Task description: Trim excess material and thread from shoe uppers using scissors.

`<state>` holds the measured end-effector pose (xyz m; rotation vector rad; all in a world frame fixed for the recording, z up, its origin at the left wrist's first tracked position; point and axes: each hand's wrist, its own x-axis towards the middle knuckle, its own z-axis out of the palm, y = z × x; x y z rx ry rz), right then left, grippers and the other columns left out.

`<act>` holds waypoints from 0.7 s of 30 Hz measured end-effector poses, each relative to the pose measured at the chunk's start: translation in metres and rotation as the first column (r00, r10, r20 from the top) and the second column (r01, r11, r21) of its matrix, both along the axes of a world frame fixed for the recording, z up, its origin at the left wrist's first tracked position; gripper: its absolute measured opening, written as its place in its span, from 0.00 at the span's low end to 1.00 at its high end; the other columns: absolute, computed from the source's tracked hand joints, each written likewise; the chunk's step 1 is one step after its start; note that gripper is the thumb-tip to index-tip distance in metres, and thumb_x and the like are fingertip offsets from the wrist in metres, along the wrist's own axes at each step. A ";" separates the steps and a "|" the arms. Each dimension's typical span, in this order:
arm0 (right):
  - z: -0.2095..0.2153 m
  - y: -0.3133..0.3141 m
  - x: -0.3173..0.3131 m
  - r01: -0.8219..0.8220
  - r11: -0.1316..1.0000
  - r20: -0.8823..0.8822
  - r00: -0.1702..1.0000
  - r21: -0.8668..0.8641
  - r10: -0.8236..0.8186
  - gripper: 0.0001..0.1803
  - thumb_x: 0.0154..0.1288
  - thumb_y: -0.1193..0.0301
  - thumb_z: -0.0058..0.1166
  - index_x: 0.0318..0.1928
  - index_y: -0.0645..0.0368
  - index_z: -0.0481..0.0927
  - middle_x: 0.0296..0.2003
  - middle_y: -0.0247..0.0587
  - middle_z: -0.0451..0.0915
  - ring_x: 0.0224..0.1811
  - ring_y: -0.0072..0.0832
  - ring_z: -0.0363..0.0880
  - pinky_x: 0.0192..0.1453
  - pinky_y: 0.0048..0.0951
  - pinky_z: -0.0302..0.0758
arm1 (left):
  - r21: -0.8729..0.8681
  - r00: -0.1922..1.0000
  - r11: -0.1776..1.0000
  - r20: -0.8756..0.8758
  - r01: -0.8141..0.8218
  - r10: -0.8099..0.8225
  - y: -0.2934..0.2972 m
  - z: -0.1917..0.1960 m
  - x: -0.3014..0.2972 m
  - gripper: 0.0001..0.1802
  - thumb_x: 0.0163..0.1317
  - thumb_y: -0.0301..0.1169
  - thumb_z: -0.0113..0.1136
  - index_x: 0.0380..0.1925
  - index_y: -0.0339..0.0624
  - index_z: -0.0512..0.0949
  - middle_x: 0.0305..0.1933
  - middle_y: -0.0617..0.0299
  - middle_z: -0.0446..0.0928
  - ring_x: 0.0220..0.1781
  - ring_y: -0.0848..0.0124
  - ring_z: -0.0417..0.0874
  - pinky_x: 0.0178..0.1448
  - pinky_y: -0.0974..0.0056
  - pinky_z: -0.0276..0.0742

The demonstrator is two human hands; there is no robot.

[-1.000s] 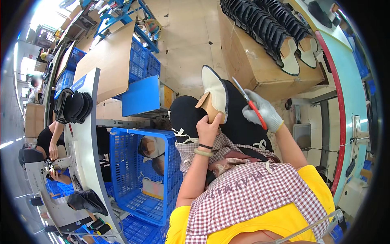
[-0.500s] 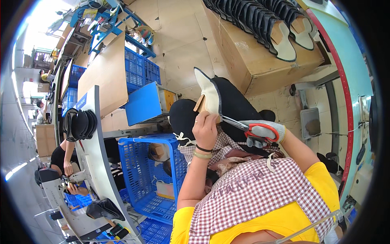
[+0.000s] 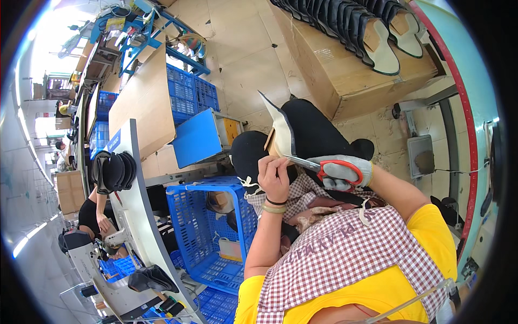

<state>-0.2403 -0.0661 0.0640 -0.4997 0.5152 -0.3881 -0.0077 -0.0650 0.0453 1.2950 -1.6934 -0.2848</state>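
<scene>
1. Cream shoe upper, dark-edged: one, centre of the frame, over the black-clad lap, pointed end toward the top.
2. Left hand, bare: one, just below; fingers together, clamped on the upper's lower end.
3. Red-handled scissors: one pair, right of centre, blades pointing left, tips beside the left fingertips. Blade gap: cannot tell.
4. Right hand, grey-gloved: one; fingers closed round the scissor handles.
5. Handling note, by judgement: hold the edge taut, left fingertips out of the blade line; work with the tips alone, in short snips along the edge, sparing the cream face.
6. Nearby stock: dark uppers in rows on a cardboard box, upper right; blue crate, lower left of centre.
</scene>
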 end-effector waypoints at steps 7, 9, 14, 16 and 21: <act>0.006 0.019 0.016 0.138 0.986 -0.026 0.990 0.090 -0.137 0.36 0.67 0.52 0.53 0.69 0.53 0.59 0.30 0.29 0.73 0.22 0.11 0.68 0.21 0.11 0.65 | 0.069 0.997 0.998 -0.069 -0.013 0.017 0.000 -0.001 -0.008 0.03 0.53 0.20 0.64 0.28 0.35 0.78 0.32 0.55 0.73 0.33 0.62 0.75 0.38 0.65 0.72; -0.001 0.028 0.025 0.190 0.973 -0.025 0.982 0.129 -0.188 0.36 0.67 0.49 0.51 0.69 0.49 0.57 0.29 0.30 0.74 0.20 0.12 0.66 0.20 0.12 0.64 | 0.080 0.994 0.996 -0.094 -0.044 0.052 0.000 0.000 -0.012 0.03 0.55 0.21 0.63 0.28 0.36 0.78 0.33 0.58 0.73 0.34 0.68 0.75 0.38 0.67 0.72; -0.001 0.036 0.030 0.259 0.947 0.003 0.964 0.192 -0.264 0.33 0.69 0.49 0.47 0.69 0.47 0.58 0.28 0.31 0.75 0.18 0.13 0.64 0.19 0.13 0.63 | 0.366 0.847 0.919 -0.432 -0.148 0.309 0.008 -0.015 -0.020 0.05 0.63 0.27 0.60 0.31 0.37 0.78 0.37 0.64 0.74 0.31 0.81 0.73 0.32 0.76 0.72; 0.001 0.036 0.029 0.276 0.945 -0.008 0.960 0.174 -0.279 0.32 0.69 0.47 0.47 0.67 0.47 0.60 0.28 0.31 0.75 0.17 0.14 0.64 0.18 0.14 0.63 | 0.556 0.496 0.814 -0.761 0.167 0.418 0.009 -0.013 -0.024 0.06 0.65 0.30 0.58 0.34 0.38 0.77 0.38 0.64 0.76 0.31 0.79 0.76 0.31 0.74 0.76; -0.001 0.046 0.028 0.351 0.907 -0.057 0.936 0.230 -0.348 0.29 0.68 0.46 0.47 0.63 0.46 0.63 0.27 0.32 0.75 0.15 0.14 0.64 0.17 0.15 0.62 | 0.513 0.384 0.746 -0.848 0.424 0.365 0.012 -0.016 -0.029 0.07 0.66 0.30 0.58 0.36 0.38 0.76 0.36 0.65 0.78 0.36 0.78 0.78 0.42 0.70 0.79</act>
